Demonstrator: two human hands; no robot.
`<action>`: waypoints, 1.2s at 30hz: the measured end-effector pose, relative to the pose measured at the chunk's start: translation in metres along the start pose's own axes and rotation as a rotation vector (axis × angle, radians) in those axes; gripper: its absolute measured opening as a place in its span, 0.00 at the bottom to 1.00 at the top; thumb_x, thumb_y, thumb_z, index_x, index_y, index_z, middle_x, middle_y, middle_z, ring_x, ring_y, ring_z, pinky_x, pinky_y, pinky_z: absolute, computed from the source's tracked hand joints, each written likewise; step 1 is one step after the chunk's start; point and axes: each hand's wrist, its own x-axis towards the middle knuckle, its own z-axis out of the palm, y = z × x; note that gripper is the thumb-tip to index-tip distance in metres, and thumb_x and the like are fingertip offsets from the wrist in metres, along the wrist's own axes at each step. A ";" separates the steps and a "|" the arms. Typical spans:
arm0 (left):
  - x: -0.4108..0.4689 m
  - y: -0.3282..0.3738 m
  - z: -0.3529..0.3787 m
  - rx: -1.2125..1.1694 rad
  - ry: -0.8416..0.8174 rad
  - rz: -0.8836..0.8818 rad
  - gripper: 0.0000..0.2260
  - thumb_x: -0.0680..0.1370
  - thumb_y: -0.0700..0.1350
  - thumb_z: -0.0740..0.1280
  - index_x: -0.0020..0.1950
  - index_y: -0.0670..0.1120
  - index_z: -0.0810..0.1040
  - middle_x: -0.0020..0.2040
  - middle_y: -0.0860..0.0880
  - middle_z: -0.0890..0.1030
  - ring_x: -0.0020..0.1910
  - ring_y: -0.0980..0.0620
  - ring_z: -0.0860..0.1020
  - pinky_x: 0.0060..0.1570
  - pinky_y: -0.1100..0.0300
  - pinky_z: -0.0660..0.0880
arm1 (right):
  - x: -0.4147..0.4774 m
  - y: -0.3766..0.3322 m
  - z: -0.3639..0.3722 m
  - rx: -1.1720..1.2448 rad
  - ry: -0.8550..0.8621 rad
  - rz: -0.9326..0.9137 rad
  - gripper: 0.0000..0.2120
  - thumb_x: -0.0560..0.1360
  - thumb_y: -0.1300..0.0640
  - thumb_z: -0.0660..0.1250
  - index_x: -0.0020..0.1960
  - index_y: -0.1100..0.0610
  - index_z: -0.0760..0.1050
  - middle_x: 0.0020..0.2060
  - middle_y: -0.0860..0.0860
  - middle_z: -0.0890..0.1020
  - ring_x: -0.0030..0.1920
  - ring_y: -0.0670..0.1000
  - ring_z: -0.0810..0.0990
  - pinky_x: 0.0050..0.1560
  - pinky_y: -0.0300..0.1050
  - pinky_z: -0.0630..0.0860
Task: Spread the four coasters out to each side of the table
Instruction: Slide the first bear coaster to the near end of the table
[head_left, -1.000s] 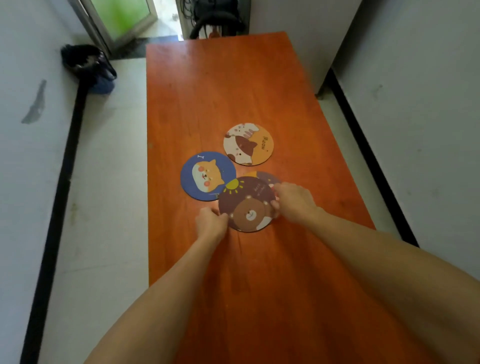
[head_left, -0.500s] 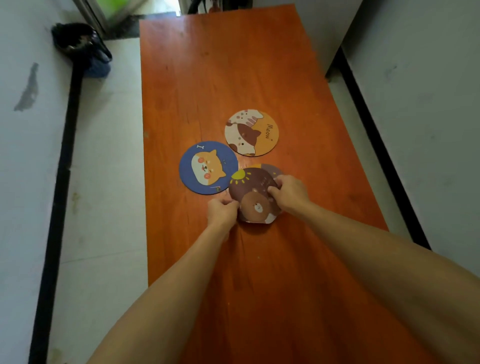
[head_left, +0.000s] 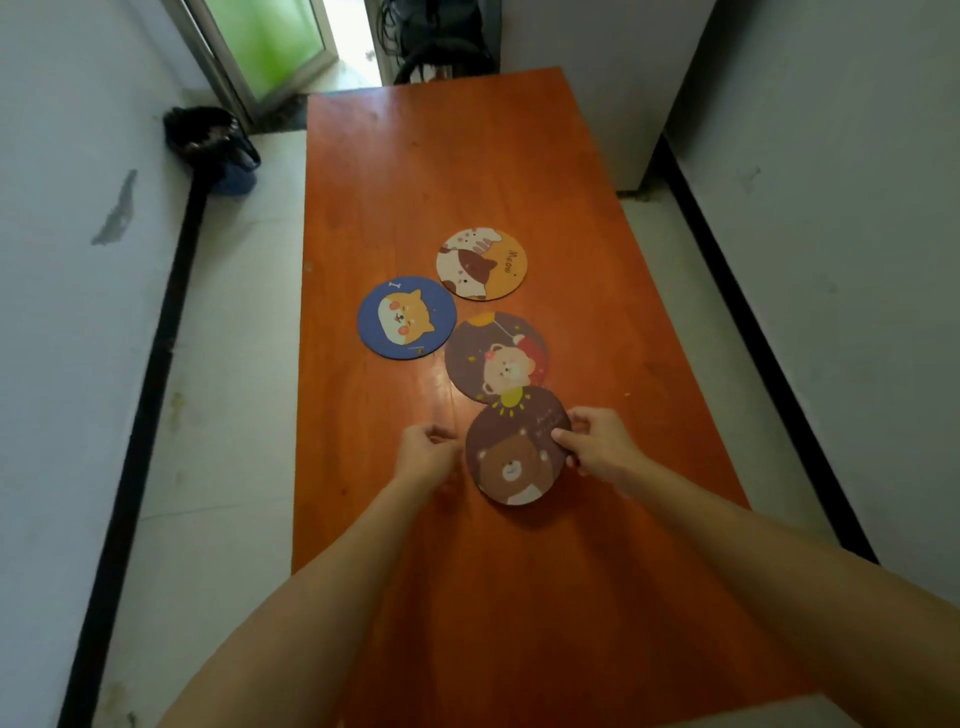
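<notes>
Your right hand (head_left: 597, 447) grips the brown bear coaster (head_left: 514, 452) at its right edge: thumb on the printed face, the other fingers curled around the rim, so the hand is closed on the disc in a narrow pinch. The coaster looks tilted, with its right side raised off the table (head_left: 519, 597); whether its near-left edge touches the wood, you cannot tell.

Your left hand (head_left: 426, 457) sits just beside the same coaster's left edge, fingers curled loosely inward to a narrow opening. It holds nothing; a thin strip of table shows between its fingertips and the coaster rim, though the contact is hard to judge.

The far edge of the brown bear coaster overlaps the near edge of the dark coaster with the pale bear (head_left: 493, 358), which lies flat near the table's middle. To its left, close by but apart from it, lies the blue dog coaster (head_left: 407, 318), flat. Beyond both, the orange cat coaster (head_left: 482, 264) lies flat, apart from the other three.

All four coasters are clustered around the table's centre, well apart from every edge. On the floor to the far left stands a dark bag (head_left: 210, 145) against the wall.
</notes>
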 end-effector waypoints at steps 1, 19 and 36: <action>-0.010 -0.010 0.000 0.135 0.046 0.054 0.05 0.74 0.37 0.66 0.48 0.43 0.77 0.41 0.43 0.81 0.35 0.45 0.80 0.34 0.52 0.79 | -0.013 0.011 0.000 0.002 -0.012 0.021 0.03 0.77 0.65 0.64 0.46 0.60 0.75 0.31 0.54 0.76 0.24 0.48 0.72 0.21 0.39 0.67; -0.149 -0.180 0.049 1.085 0.112 0.473 0.23 0.81 0.56 0.54 0.73 0.47 0.62 0.76 0.40 0.60 0.75 0.41 0.57 0.70 0.47 0.60 | -0.142 0.153 0.018 -0.278 -0.048 -0.046 0.02 0.77 0.62 0.65 0.45 0.58 0.74 0.35 0.54 0.78 0.35 0.55 0.77 0.36 0.49 0.73; -0.165 -0.223 0.052 1.113 0.179 0.623 0.26 0.79 0.57 0.50 0.73 0.45 0.65 0.74 0.37 0.63 0.74 0.37 0.59 0.69 0.38 0.60 | -0.150 0.166 0.022 -0.957 0.094 -0.112 0.19 0.75 0.38 0.61 0.49 0.54 0.68 0.40 0.55 0.81 0.41 0.59 0.80 0.33 0.47 0.67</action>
